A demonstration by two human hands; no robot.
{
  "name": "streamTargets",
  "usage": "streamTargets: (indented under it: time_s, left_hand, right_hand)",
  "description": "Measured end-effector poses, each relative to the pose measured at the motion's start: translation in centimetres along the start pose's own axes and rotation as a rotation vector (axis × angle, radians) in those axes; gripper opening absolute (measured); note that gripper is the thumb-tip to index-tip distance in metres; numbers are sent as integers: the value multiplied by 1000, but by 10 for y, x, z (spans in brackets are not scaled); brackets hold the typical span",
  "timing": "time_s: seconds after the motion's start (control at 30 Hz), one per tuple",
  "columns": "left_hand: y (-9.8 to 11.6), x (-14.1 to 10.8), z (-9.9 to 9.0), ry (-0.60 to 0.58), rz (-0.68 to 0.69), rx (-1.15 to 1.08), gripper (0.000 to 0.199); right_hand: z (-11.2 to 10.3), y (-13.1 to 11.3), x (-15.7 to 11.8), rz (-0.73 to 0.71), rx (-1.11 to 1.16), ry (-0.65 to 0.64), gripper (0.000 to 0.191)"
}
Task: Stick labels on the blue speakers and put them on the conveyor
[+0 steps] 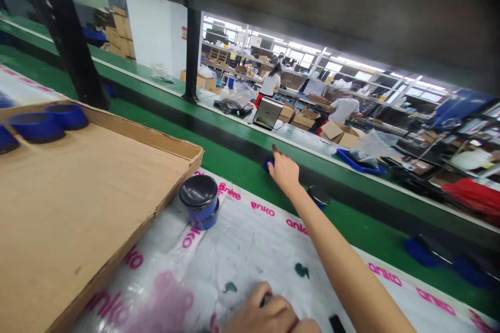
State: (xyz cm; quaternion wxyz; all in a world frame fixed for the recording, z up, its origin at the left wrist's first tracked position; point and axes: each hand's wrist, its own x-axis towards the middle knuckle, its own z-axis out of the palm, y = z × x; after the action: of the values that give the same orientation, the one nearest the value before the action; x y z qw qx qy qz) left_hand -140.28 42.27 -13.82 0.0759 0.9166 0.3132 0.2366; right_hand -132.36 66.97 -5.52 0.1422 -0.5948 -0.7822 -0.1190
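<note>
My right hand (285,169) reaches out over the green conveyor belt. Its thumb and fingers close around a small blue round piece (269,163), mostly hidden behind the hand. Low in the view, my left hand (271,313) is curled over the plastic-covered table; a bit of something dark (265,299) shows between its fingers, too little to name. Two blue round pieces with a glossy black top (198,191) stand stacked beside the cardboard tray. Another black-topped round piece (319,195) sits on the belt just behind my right forearm.
The cardboard tray (117,177) on the left has several blue round pieces (37,126) along its far edge. More blue pieces (427,251) lie on the belt (230,158) at right. A dark post (192,52) and overhead beam frame the view. Two people work beyond an open laptop (267,113).
</note>
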Motion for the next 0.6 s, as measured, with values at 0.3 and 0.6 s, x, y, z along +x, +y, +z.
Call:
streamTargets:
  time_s: [0.3,0.6]
  left_hand:
    - [8,-3,-86,-203,-29,-361,52]
    - [21,-2,-92,-16,-148,-505,66]
  right_hand:
    - [-33,7,-14,-3,343,29,30]
    - [-116,26,-234,-15,803,-15,43]
